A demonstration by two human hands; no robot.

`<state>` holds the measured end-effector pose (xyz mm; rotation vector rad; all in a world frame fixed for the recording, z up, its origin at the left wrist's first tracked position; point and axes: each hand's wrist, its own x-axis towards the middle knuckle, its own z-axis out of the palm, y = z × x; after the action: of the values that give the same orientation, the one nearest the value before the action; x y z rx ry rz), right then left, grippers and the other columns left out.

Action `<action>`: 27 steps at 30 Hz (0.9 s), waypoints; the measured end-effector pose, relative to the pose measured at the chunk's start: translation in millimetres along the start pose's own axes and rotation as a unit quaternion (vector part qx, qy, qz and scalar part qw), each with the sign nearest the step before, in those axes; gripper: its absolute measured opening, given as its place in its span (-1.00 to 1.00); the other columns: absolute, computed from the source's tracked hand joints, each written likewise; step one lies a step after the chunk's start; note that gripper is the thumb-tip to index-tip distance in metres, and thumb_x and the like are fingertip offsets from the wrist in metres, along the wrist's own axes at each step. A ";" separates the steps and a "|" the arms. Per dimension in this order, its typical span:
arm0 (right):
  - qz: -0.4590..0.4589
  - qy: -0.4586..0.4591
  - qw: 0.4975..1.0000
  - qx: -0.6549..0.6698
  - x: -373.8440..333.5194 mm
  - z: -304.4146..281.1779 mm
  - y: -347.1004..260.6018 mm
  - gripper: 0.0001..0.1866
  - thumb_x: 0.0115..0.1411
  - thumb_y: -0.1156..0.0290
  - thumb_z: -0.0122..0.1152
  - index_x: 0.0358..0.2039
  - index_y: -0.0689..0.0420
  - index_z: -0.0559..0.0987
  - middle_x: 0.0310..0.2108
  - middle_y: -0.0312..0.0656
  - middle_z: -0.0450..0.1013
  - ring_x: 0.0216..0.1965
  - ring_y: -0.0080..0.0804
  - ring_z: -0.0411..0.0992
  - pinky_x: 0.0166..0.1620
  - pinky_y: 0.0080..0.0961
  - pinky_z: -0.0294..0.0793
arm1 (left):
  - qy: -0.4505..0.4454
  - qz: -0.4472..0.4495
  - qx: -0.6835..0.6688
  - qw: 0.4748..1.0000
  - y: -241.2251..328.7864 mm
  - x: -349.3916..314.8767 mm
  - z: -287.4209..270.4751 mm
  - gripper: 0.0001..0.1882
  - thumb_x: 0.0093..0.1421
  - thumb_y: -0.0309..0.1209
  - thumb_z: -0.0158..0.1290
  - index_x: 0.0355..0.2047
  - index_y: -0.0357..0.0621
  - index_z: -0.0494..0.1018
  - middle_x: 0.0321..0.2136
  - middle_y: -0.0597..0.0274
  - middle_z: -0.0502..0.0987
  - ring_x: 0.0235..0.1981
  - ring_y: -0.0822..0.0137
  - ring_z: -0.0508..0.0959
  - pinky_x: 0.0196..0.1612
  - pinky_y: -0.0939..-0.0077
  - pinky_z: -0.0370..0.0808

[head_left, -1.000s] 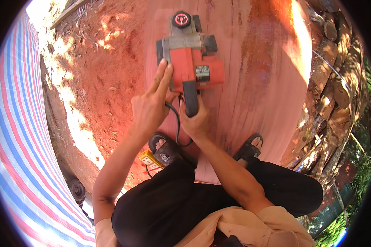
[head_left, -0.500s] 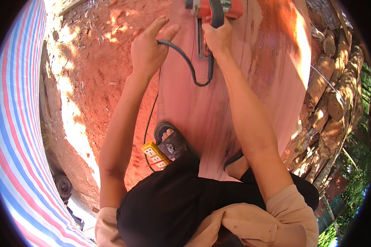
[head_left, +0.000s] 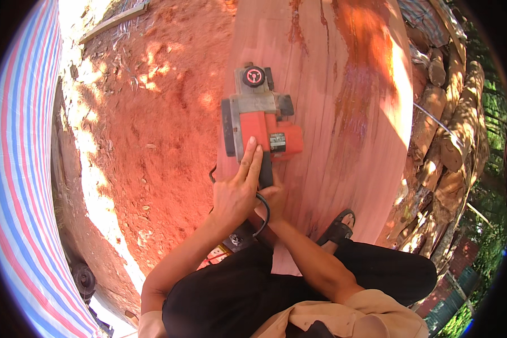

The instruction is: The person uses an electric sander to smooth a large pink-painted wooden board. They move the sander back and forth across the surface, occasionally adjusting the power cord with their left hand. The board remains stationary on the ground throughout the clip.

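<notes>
A red and grey electric planer (head_left: pixel 257 121) with a round black front knob lies on the left side of a wide reddish wooden slab (head_left: pixel 315 186). My right hand (head_left: pixel 273 197) is wrapped round its black rear handle, partly covered by my left hand. Two stretched fingers of my left hand (head_left: pixel 236 194) lie along the planer's red housing; its other fingers are mostly hidden. A black cord (head_left: pixel 266 217) loops down from the handle beside my right wrist.
Reddish soil (head_left: pixel 169 129) lies left of the slab. Behind my left forearm a yellow power strip (head_left: pixel 217 254) shows partly. My sandalled right foot (head_left: pixel 339 225) stands on the slab. Cut logs (head_left: pixel 456 141) are piled on the right; a striped tarp (head_left: pixel 22 152) hangs left.
The planer has come back toward me along the slab with my right hand. My left hand has moved from the air, beside the cord, down onto the planer. My right foot has shifted forward.
</notes>
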<state>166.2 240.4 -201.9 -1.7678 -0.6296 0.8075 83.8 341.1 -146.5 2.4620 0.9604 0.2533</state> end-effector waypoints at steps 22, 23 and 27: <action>-0.129 0.094 0.987 -0.037 333.6 16.3 -54.1 -0.80 0.17 0.54 0.31 -0.18 0.25 0.56 -0.60 -0.25 0.46 -0.68 -0.48 0.44 -0.62 -0.43 0.45 | 0.258 -0.236 -0.229 0.908 -78.7 96.4 -32.0 -0.52 0.21 -0.11 0.40 -0.03 -0.22 0.64 -0.08 0.02 0.71 -0.20 0.09 0.74 -0.18 0.31 0.65; -0.072 0.093 0.993 -0.018 292.9 6.1 -44.5 -0.78 0.18 0.55 0.30 -0.16 0.27 0.56 -0.60 -0.26 0.45 -0.68 -0.50 0.42 -0.63 -0.45 0.42 | 0.274 -0.177 -0.220 0.919 -70.6 87.4 -23.6 -0.52 0.24 -0.14 0.39 0.02 -0.22 0.64 -0.11 0.09 0.72 -0.40 0.28 0.57 -0.34 0.42 0.51; -0.031 0.119 0.989 -0.083 97.0 -31.8 -8.3 -0.80 0.23 0.54 0.33 -0.13 0.27 0.61 -0.29 -0.17 0.60 -0.23 -0.35 0.58 -0.12 -0.38 0.55 | 0.222 0.032 -0.141 0.964 -18.5 51.2 15.5 -0.32 0.15 -0.07 0.41 0.14 -0.29 0.58 0.14 0.01 0.63 -0.61 0.40 0.52 -0.48 0.54 0.48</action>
<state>252.0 296.0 -208.5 -1.9497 -0.6014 0.5034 115.9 381.9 -169.3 2.2128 0.9408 0.9295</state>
